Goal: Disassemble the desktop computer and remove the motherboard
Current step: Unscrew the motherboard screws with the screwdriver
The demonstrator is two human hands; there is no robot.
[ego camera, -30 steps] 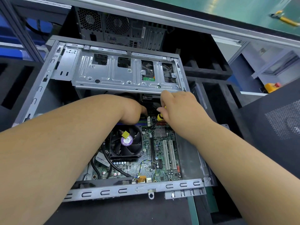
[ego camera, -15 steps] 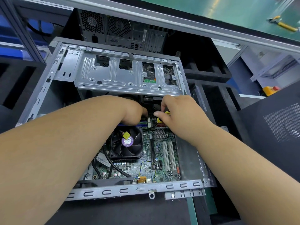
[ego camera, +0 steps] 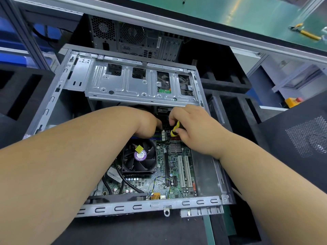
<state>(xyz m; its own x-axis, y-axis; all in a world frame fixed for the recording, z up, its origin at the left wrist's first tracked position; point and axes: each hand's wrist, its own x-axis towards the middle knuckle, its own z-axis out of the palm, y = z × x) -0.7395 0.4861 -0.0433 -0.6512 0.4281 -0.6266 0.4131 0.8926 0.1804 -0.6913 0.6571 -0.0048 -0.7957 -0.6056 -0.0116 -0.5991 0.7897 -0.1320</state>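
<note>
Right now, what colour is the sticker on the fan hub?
Purple, on the fan sticker, with a small yellow tag above it; head view.

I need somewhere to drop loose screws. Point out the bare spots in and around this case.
Free: the bare metal floor between the motherboard and the case's right wall; the dark mat in front of the case. Crowded: under the drive cage, where the left hand and the right hand, gripping a yellow screwdriver, work beside the CPU fan.

The open computer case (ego camera: 123, 207) lies flat on a black work surface (ego camera: 141, 230). Beyond the gripping hand, a second tower (ego camera: 134, 39) apparently stands on the same surface, its base hidden.
</note>
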